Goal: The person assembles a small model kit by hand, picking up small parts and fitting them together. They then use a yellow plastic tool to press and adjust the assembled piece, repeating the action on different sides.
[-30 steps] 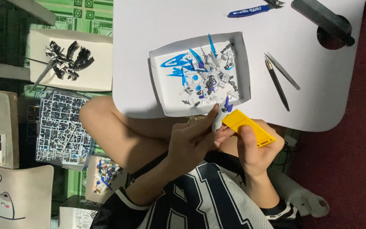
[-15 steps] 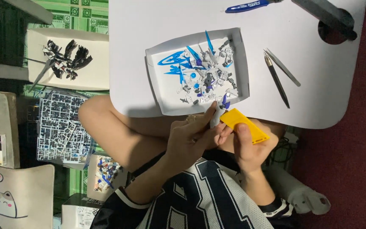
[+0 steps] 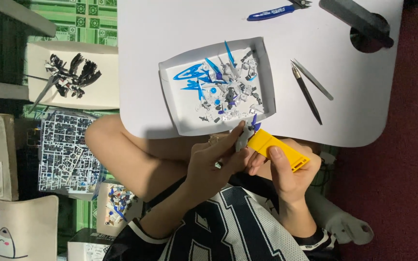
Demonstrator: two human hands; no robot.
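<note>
Head view, looking straight down: I see the left hand (image 3: 214, 162) pinching a small grey model part (image 3: 242, 137) between thumb and fingertips, its fingers closed narrowly on the piece, just below the table edge. At about 3 o'clock from it, the right hand (image 3: 286, 176) is wrapped around a flat yellow block (image 3: 276, 150), thumb pressed along its top face; the block's near end touches the grey part, with a small blue piece (image 3: 255, 123) showing where they meet. At 12 o'clock from the hands, a shallow white tray (image 3: 170, 104) rests on the white table (image 3: 354, 116), holding loose blue, grey and white kit parts. At 2 o'clock lie a black hobby knife (image 3: 307, 96) and silver tweezers (image 3: 313, 79), side by side. Blue-handled nippers (image 3: 272, 12) lie at the table's far edge, at 12 o'clock. At 9 o'clock, off the table, a box lid carries a dark assembled figure (image 3: 68, 77), and a grey parts runner (image 3: 66, 152) lies below it beside my bare knee (image 3: 107, 140).
</note>
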